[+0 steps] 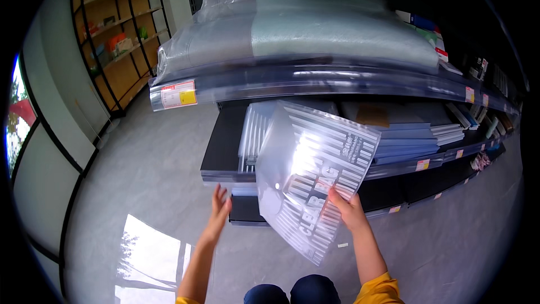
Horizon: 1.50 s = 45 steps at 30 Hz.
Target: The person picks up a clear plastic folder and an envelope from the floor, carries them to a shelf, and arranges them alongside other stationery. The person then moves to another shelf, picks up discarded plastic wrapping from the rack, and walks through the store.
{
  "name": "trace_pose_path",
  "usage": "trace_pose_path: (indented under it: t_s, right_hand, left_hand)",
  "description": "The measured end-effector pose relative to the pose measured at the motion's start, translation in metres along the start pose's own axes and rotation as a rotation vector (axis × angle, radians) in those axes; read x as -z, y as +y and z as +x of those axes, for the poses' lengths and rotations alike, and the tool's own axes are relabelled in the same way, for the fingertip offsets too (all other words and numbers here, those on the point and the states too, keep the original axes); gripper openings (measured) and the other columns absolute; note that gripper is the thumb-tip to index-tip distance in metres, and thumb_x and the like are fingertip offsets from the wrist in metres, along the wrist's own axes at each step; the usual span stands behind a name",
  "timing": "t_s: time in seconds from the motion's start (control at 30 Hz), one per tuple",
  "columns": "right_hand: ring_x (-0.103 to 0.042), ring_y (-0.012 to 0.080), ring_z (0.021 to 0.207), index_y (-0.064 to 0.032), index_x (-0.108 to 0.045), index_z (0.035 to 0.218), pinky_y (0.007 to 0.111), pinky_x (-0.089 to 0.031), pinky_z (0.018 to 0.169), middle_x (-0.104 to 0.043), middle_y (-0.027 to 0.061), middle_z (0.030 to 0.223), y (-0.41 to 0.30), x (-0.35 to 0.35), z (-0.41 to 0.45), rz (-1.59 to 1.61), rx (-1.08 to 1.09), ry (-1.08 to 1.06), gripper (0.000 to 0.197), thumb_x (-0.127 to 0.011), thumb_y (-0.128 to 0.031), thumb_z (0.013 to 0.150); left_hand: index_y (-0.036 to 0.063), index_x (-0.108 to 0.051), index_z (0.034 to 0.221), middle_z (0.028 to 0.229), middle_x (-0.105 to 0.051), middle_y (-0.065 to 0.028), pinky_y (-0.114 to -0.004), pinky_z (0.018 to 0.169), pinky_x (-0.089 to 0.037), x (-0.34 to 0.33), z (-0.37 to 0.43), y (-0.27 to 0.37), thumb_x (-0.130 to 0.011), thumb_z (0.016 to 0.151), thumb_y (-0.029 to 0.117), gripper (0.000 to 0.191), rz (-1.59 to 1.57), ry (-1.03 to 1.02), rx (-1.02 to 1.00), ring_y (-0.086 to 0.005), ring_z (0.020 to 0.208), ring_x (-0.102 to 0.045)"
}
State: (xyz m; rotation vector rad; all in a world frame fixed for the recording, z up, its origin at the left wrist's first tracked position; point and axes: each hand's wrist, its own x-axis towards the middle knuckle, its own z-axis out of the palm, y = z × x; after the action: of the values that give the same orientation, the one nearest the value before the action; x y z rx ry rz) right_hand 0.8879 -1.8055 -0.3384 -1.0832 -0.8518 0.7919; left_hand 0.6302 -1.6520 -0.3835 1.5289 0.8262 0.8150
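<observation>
My right hand (348, 209) grips a clear plastic document bag (312, 177) by its lower right edge, thumb on the front and the fingers partly hidden behind it. The bag is tilted, with white stripes, large lettering and a snap button. My left hand (220, 206) is to the left of the bag, not touching it, fingers apart and holding nothing. Behind the bag, more clear striped bags (252, 139) lie on the dark middle shelf (221, 143), partly covered by the held one.
Large plastic-wrapped bundles (329, 29) fill the upper shelf, whose clear front strip (253, 82) juts out above the bag. Blue folders (403, 141) are stacked to the right. Below runs a bottom shelf (384, 194). A shelving unit (122, 29) stands at the far left.
</observation>
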Motion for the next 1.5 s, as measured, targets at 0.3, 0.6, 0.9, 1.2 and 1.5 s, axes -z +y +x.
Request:
trace_pose_path:
  t_s: [0.3,0.6,0.9,1.2,1.5]
  right_hand:
    - [-0.045,0.0115,0.098,0.0023,-0.046,0.110,0.023,-0.036,0.082,-0.049,0.0069,0.108,0.013,-0.016,-0.004,0.205,0.133,0.057,0.030,-0.050,-0.011,0.083]
    - [-0.040,0.0238,0.110,-0.0040,-0.029,0.125,0.040,-0.036,0.088,-0.041,0.0109,0.120,-0.023,0.027,-0.003,0.719,0.139,-0.052,0.050,-0.045,0.000,0.077]
    - [-0.056,0.0139,0.054,0.0006,-0.046,0.102,0.023,-0.044,0.040,-0.052,0.0059,0.076,-0.026,0.068,0.034,-0.105,-0.064,0.038,0.026,-0.049,-0.016,0.083]
    - [-0.048,0.0133,0.040,0.0015,-0.042,0.104,0.023,-0.032,0.034,-0.049,0.0072,0.070,-0.024,0.079,0.099,-0.046,0.046,0.186,0.028,-0.047,-0.018,0.084]
    - [-0.053,0.0174,0.053,0.0013,-0.046,0.100,0.028,-0.040,0.046,-0.053,0.0097,0.064,0.027,0.080,0.134,-0.357,0.134,0.260,0.023,-0.046,-0.015,0.083]
  left_hand:
    - [0.0055,-0.032,0.120,0.112,-0.044,-0.0068,-0.039,0.086,-0.036,-0.080,-0.069,-0.003,-0.056,0.075,0.032,0.057,-0.785,-0.053,0.311,-0.0205,0.104,-0.043]
    - [0.0024,-0.029,0.120,0.094,-0.053,-0.0112,-0.036,0.066,-0.050,-0.031,-0.030,0.040,-0.054,0.078,0.005,0.049,-0.537,0.082,-0.007,-0.0202,0.084,-0.055]
    - [0.0056,-0.040,0.111,0.086,-0.055,-0.0084,-0.034,0.068,-0.051,-0.022,0.056,0.069,-0.054,0.078,0.005,0.036,-0.333,-0.096,0.073,-0.0181,0.081,-0.055]
    - [-0.0035,-0.040,0.109,0.090,-0.057,-0.0135,-0.030,0.062,-0.049,-0.032,0.147,0.083,-0.057,0.076,0.009,0.039,-0.233,-0.020,0.004,-0.0201,0.078,-0.058]
    - [-0.0040,-0.049,0.103,0.089,-0.057,-0.0125,-0.026,0.067,-0.046,-0.029,0.171,0.030,-0.062,0.072,0.007,0.035,-0.254,0.269,-0.130,-0.0161,0.078,-0.057]
